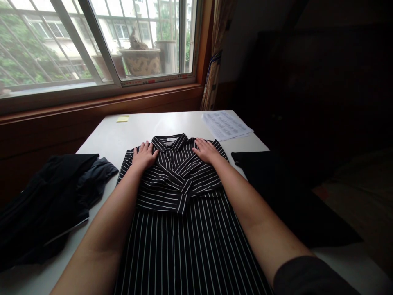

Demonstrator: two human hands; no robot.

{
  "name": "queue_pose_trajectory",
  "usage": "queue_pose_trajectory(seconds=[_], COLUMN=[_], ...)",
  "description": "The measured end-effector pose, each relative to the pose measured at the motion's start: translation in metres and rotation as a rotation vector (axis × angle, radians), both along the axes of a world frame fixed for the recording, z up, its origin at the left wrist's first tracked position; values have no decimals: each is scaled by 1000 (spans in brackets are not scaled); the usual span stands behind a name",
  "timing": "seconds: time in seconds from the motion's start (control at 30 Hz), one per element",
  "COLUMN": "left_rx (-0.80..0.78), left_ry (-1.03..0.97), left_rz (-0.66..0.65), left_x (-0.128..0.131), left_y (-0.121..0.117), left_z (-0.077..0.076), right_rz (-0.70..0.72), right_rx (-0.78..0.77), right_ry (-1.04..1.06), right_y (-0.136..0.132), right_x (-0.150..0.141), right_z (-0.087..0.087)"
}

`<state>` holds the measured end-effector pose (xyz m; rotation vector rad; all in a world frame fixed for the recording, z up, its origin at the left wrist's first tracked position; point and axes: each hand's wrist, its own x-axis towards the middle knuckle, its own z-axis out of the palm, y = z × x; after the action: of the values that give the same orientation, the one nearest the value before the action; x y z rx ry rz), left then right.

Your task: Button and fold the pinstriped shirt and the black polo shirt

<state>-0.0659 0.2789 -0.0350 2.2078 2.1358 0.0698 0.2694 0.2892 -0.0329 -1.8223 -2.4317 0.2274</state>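
Note:
A black shirt with white stripes (196, 229) lies front up on the white table (138, 127), its collar toward the far edge. Both sleeves are folded inward and cross over the chest. My left hand (145, 156) rests flat on the shirt's left shoulder area, fingers spread beside the collar. On the other shoulder lies my right hand (206, 150), palm down with its fingers stretched out. Neither hand grips the cloth. The lower end of the shirt runs out of view at the bottom.
Dark crumpled clothes (46, 196) are heaped on the left. A folded black garment (285, 196) lies on the right. Printed papers (227, 125) and a yellow sticky note (123, 118) are at the table's far side, below a barred window (92, 45) and a curtain (212, 78).

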Motion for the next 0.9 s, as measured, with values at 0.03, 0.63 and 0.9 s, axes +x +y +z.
queue_pose_trajectory(seconds=[0.03,0.63,0.9], left_rx=[-4,-6,14], left_ry=[2,7,-16], left_rz=[0,-15,-13], left_x=[0,-2,-1], left_y=[0,7,6], left_z=[0,0,0], right_rz=[1,22,27], right_rx=[-2,9,0], right_ry=[-2,2,-6], right_y=[0,8,6], right_x=[0,1,1], right_z=[0,-2,1])
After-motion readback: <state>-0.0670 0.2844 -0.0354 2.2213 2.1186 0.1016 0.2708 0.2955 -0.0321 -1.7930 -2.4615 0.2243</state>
